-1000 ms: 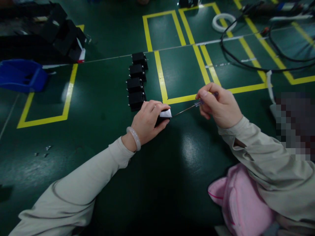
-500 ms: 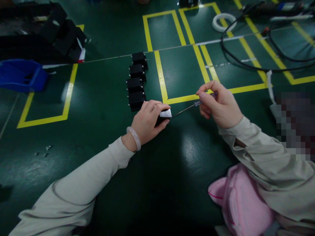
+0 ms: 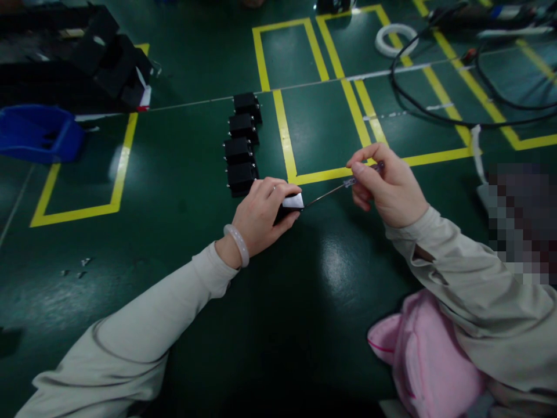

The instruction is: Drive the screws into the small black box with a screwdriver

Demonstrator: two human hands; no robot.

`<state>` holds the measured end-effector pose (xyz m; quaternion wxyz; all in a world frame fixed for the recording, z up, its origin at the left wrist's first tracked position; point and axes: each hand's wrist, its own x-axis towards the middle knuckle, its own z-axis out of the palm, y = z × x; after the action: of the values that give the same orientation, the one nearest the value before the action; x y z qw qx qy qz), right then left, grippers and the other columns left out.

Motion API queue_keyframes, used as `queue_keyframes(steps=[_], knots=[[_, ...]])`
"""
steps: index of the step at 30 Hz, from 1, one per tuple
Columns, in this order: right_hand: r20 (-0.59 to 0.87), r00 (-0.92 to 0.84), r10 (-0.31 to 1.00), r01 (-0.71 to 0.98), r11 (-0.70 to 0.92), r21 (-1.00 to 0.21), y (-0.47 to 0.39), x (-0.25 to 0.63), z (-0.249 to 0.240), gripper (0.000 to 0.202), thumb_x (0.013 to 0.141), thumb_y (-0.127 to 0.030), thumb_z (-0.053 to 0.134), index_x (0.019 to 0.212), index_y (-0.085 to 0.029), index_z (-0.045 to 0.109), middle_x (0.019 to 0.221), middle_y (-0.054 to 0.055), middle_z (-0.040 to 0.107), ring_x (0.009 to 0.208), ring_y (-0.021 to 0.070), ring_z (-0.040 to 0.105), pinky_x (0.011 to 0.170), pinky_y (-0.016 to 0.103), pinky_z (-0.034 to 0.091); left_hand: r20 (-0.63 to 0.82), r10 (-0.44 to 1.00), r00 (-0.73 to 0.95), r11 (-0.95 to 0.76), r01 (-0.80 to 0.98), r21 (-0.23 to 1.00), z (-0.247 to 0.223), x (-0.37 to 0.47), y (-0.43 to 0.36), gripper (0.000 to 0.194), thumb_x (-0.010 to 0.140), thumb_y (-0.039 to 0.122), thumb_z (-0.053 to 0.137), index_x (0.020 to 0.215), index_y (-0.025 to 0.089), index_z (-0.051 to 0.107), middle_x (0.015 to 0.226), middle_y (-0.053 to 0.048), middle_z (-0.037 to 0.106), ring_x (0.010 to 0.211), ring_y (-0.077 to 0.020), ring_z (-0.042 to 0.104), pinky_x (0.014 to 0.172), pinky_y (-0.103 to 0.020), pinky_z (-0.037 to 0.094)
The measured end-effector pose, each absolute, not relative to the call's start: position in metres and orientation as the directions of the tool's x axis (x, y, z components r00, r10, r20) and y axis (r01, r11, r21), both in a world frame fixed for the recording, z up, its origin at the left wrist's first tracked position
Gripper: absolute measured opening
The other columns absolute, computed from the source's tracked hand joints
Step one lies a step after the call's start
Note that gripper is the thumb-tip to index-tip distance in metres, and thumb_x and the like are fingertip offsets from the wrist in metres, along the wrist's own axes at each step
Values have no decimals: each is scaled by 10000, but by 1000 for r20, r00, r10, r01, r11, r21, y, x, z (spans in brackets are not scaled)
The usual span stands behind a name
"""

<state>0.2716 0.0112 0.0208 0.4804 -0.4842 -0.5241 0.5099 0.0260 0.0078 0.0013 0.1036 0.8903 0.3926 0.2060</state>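
Observation:
My left hand (image 3: 265,212) is closed around a small black box (image 3: 293,201) with a pale top face, low over the green surface. Fingers hide most of that box. My right hand (image 3: 385,186) pinches the clear purplish handle of a screwdriver (image 3: 326,194). Its thin shaft slants down to the left, with the tip at the box's right end; whether it sits in a screw is too small to tell. Just beyond my left hand, several similar black boxes (image 3: 238,150) stand in a row, with small shiny screws at their sides.
A blue bin (image 3: 41,133) and stacked black parts (image 3: 87,58) stand at left. Loose screws (image 3: 80,267) lie near the left sleeve. Yellow tape outlines (image 3: 324,175) mark the surface. A white tape roll (image 3: 396,40) and black cable (image 3: 418,101) lie upper right; a pink plush item (image 3: 430,354) is lower right.

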Motion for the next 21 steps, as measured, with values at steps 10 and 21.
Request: queue_keyframes(steps=[10,21], knots=[[34,-69,997,-3,34,-999,12,271,19,294,860,-427,745,876,-247,514,438,-114,372,315,79,353,283,232,282,300,730,614,-683,651,331,0,26,8,320,956,245,589,1257,156,525,1214,-117,616,1108,-268,572,942,-450,501],[30,-77,997,-4,30,-1000,12,273,18,289,865,-431,741,869,-251,514,445,-109,374,333,79,358,295,230,283,284,741,609,-672,656,345,0,26,9,326,955,248,588,1261,159,521,1224,-121,608,1109,-276,572,936,-461,501]])
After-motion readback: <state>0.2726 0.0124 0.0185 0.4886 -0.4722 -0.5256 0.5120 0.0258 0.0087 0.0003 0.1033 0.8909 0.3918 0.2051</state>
